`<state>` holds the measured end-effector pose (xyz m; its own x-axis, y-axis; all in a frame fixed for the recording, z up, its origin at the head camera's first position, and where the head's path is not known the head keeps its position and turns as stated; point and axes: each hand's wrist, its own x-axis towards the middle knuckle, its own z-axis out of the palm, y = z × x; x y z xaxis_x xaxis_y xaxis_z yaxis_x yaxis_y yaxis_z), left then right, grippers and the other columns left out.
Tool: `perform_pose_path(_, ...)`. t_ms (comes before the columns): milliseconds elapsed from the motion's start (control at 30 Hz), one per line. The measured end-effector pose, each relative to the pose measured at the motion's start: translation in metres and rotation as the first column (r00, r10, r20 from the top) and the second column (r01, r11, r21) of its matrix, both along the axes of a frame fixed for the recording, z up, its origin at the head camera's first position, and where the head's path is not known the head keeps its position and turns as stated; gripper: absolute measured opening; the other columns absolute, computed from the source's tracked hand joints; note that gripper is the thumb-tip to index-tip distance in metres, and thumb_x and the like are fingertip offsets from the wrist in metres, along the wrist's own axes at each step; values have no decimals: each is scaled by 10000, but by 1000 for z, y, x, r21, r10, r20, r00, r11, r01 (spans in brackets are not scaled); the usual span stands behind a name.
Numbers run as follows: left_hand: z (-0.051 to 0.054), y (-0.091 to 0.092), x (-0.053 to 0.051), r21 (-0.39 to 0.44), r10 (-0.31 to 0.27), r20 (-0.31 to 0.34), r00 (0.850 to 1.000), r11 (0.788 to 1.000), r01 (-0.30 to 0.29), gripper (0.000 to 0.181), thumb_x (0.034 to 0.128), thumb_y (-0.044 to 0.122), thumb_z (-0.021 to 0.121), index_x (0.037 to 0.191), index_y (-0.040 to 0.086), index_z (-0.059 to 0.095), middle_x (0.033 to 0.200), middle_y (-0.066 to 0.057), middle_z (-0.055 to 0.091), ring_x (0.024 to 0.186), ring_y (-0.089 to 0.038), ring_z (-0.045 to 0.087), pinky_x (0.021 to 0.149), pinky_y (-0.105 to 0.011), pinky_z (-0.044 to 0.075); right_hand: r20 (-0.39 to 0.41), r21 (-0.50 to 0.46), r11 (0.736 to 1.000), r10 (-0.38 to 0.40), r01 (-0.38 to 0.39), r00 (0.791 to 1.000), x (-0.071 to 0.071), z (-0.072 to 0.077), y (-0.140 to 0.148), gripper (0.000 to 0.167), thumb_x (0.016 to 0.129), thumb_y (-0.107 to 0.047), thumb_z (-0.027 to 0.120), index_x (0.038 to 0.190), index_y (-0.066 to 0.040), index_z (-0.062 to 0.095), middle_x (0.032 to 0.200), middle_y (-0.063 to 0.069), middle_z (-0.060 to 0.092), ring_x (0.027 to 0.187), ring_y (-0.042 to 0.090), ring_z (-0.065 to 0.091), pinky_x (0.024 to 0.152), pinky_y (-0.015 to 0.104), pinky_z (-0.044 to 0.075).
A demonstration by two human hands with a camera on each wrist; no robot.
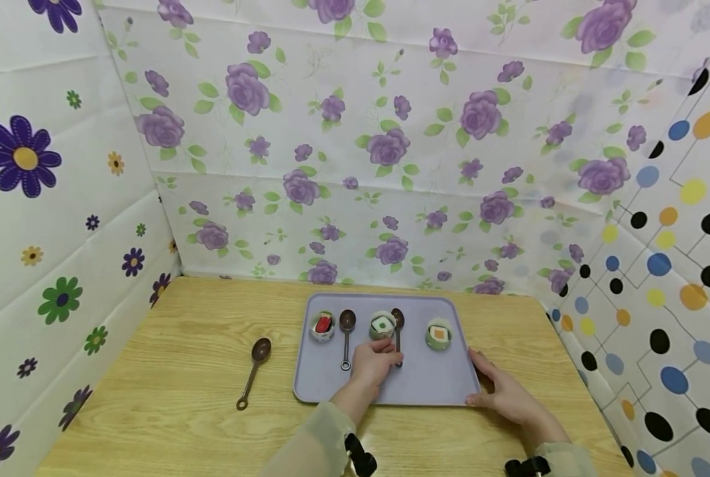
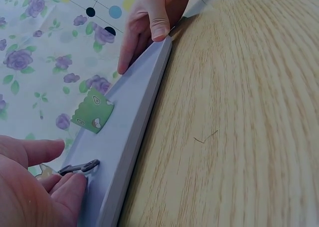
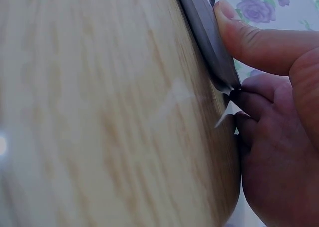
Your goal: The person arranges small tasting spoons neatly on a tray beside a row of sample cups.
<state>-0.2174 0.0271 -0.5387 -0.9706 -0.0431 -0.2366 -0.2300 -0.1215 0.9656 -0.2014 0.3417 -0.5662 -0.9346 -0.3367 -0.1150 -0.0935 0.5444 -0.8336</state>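
My left hand (image 1: 371, 363) is over the lilac tray (image 1: 429, 381), beside a brown spoon (image 1: 398, 318) and the middle paper cup (image 1: 375, 333), which holds a white square piece with a green mark. In the left wrist view its thumb and fingers stand apart around the spoon's ringed handle end (image 2: 91, 165), and the spoon lies on the tray. My right hand (image 1: 510, 395) grips the tray's near right corner, thumb on the front edge and fingers along the right side. A green paper cup (image 1: 438, 340) with a white and orange square piece stands nearest that hand.
Another brown spoon (image 1: 347, 322) lies on the tray beside a left cup (image 1: 321, 335) with a red piece in it. A third brown spoon (image 1: 260, 351) lies on the wooden table (image 1: 193, 344), left of the tray. Patterned sheets (image 1: 355, 218) wall off the back and sides.
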Motion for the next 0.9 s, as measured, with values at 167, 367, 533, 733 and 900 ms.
perform_pose_path(167,-1,-1,0,16,5,-11,1000,1000,-5,500,891,-28,808,1361,-114,660,1275,-250,724,1142,-277,717,865,-318,619,9,24,1000,-10,9,1000,0,-2,1,1116,871,-282,906,1717,-94,204,1767,209,105,1616,452,21,1172,112,73)
perform_pose_path(367,-5,-6,-1,47,27,-31,999,999,-26,445,896,-31,801,1316,-123,684,1216,-256,741,1042,-216,725,838,-281,613,13,43,999,-9,9,1000,-1,-4,1,1130,874,-300,904,1719,-85,184,1769,208,91,1620,431,20,1170,93,82)
perform_pose_path(533,-8,-15,-3,102,29,-48,998,995,-24,395,922,-1,786,1291,-115,705,1207,-231,753,1004,-161,726,903,-342,624,-3,9,1000,6,-6,1000,-2,-5,2,1122,875,-279,905,1711,-57,191,1762,231,90,1610,461,5,1028,-32,82)
perform_pose_path(733,-6,-30,-5,231,-35,-32,999,972,41,412,964,35,774,1333,-121,678,1215,-248,741,976,-178,759,1006,-435,600,3,27,1000,3,-3,1000,-3,-5,3,1125,876,-292,904,1715,-71,188,1766,219,90,1616,450,6,1013,-37,72)
perform_pose_path(900,-5,-44,-7,261,-132,-18,991,956,132,457,981,96,786,1372,-104,658,1208,-211,757,977,-205,782,1002,-405,601,20,42,999,-3,2,1000,-3,-5,2,1137,873,-306,906,1720,-90,180,1772,200,84,1623,426,3,1057,-5,63)
